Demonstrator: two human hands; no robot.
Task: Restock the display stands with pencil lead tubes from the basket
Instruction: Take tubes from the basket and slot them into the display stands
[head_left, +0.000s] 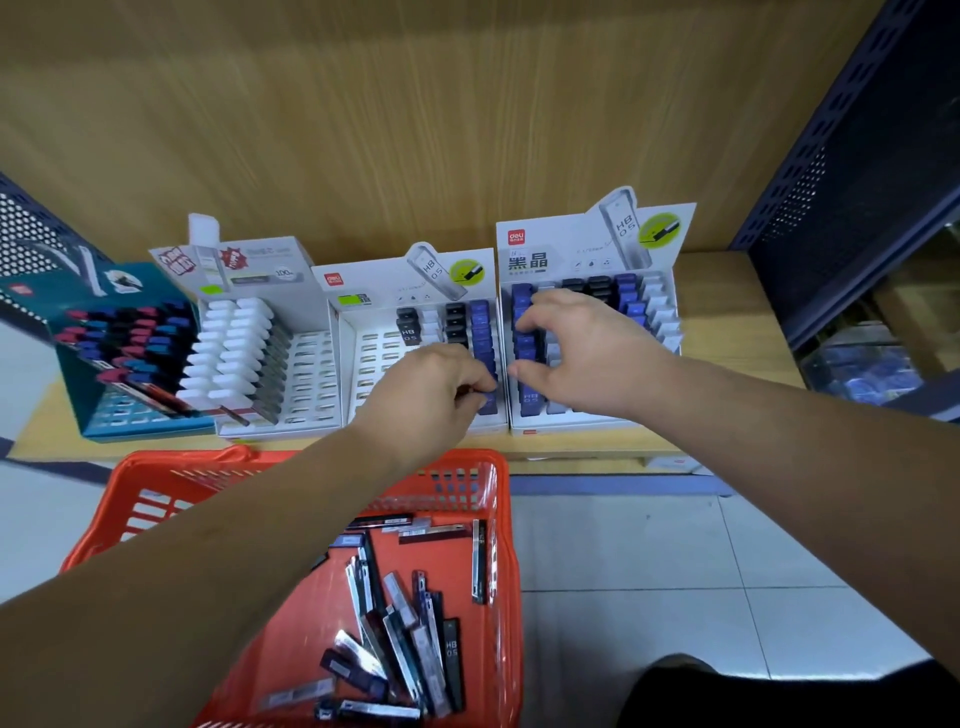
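Note:
Several display stands sit in a row on a low wooden shelf (727, 280). My left hand (431, 395) hovers over the second white stand (358, 364), its fingers pinched on a blue lead tube (488, 402) at the front of that stand's blue column. My right hand (576, 353) rests with spread fingers over the right white stand (670, 312), touching its blue and grey tubes; I cannot tell if it holds one. An orange basket (156, 499) on the floor below holds several loose lead tubes (410, 623).
A teal stand (130, 415) with red, blue and black tubes stands at the far left, beside a white stand (311, 364) of white-capped tubes. A dark perforated shelf panel (857, 182) rises at the right. White floor tiles lie right of the basket.

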